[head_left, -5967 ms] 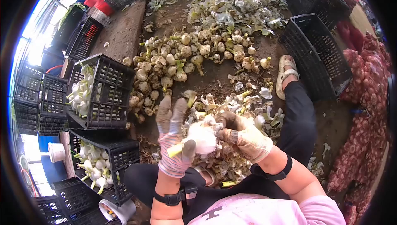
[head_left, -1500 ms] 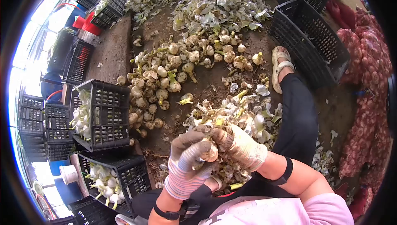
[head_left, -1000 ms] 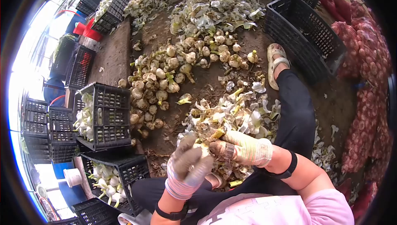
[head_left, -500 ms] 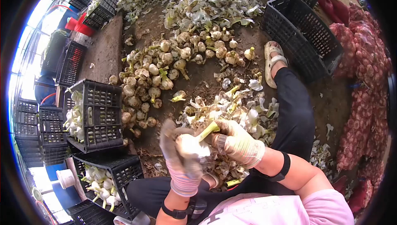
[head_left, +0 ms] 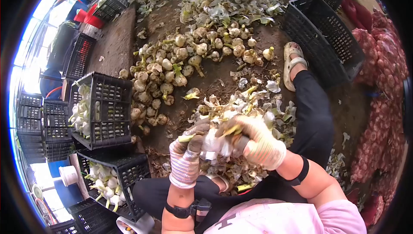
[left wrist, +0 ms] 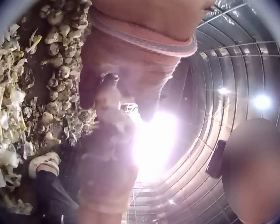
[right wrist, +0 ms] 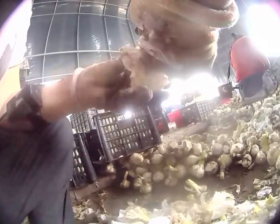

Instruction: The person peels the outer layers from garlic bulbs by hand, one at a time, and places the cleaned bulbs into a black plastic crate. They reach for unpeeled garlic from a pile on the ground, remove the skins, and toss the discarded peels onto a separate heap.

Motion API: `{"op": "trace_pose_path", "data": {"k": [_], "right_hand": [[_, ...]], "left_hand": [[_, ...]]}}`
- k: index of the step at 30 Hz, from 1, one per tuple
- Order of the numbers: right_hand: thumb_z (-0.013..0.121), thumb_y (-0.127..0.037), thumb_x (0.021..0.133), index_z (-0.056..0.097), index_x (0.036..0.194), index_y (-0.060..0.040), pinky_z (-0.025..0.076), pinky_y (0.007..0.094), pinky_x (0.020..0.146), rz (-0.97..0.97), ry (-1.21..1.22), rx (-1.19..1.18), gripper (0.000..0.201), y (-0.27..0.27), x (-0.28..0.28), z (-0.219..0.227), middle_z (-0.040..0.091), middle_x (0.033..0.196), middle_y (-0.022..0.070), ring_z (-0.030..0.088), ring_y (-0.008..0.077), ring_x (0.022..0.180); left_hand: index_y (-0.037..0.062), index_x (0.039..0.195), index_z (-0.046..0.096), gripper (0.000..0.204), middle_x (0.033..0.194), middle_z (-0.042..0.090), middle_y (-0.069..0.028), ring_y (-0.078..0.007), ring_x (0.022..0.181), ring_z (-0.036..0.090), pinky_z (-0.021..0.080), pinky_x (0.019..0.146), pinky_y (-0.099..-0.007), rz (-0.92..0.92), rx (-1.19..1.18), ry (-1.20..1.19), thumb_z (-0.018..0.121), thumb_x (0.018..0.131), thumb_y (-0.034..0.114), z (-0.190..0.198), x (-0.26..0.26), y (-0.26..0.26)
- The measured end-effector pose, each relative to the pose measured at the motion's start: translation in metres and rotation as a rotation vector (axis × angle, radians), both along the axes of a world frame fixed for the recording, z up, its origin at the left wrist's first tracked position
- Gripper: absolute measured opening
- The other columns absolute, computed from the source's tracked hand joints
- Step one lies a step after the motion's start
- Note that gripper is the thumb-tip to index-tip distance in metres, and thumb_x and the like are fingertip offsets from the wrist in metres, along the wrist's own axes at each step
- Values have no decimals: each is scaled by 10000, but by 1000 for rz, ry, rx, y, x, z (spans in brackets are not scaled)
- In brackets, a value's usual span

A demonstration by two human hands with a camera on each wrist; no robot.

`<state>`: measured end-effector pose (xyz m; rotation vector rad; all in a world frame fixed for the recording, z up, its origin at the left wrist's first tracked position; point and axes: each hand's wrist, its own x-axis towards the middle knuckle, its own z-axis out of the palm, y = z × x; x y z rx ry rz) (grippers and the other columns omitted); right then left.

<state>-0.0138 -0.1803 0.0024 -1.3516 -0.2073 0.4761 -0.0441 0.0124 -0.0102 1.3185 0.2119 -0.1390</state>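
In the head view my gloved left hand (head_left: 185, 161) grips a garlic bulb (head_left: 211, 143), whose cut green stem (head_left: 186, 138) pokes out past the fingers. Close against it, my gloved right hand (head_left: 260, 146) pinches yellowish garlic peel (head_left: 232, 130) at the bulb's right side; motion blurs these fingertips. Below both hands lies a heap of loose peel (head_left: 241, 105). From the right wrist, the peel (right wrist: 144, 70) shows between the two hands. In the left wrist view glare washes out the bulb.
Untrimmed garlic (head_left: 167, 68) is piled ahead, before a larger peel mound (head_left: 232, 1). Black crates (head_left: 112, 109) with white garlic stand at left. Another black crate (head_left: 320, 40) and red net sacks (head_left: 374, 118) are at right. A person in red (right wrist: 249, 58) bends further off.
Half a second ago the bulb lay in plain sight with its stem toward the right hand; now the stem points left. The right hand has come over the bulb and pulls at peel.
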Motion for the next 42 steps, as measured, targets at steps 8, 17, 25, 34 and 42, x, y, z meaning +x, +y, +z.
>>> {"op": "trace_pose_path", "data": {"k": [8,17,25,34,42], "right_hand": [[435,20,791,605,997,4,482,280,753,113,194,-180,267,-9,12,-26,635,842,62,576,114,800],[602,-277,859,499,1183,17,512,330,762,-60,-182,42,450,-32,32,-24,615,1023,153,624,227,866],[643,-294,798,538,1210,-24,482,355,837,303,-133,-324,504,18,13,-26,618,1058,195,616,323,892],[614,-257,877,528,1153,4,502,317,809,8,224,564,390,21,13,-11,625,1061,124,609,184,951],[642,-259,772,674,735,-55,486,407,698,185,-703,-518,210,21,17,-40,624,901,137,594,347,746]], "left_hand": [[93,1040,638,372,1209,576,-140,-318,1149,522,491,918,-484,215,-655,-156,643,836,404,5,2,6],[63,1097,589,293,990,638,-90,-191,816,615,501,539,-285,523,-586,120,600,893,272,-2,16,44],[-41,1066,617,363,936,658,-79,-165,828,636,538,699,-300,232,-16,132,657,871,263,2,-2,4],[24,1079,598,274,908,656,-77,-172,749,633,516,549,-267,593,-295,255,609,896,228,-25,2,30],[24,944,545,161,712,544,-11,-89,568,501,467,481,-208,698,-1040,-421,541,831,139,-13,-47,180]]}}
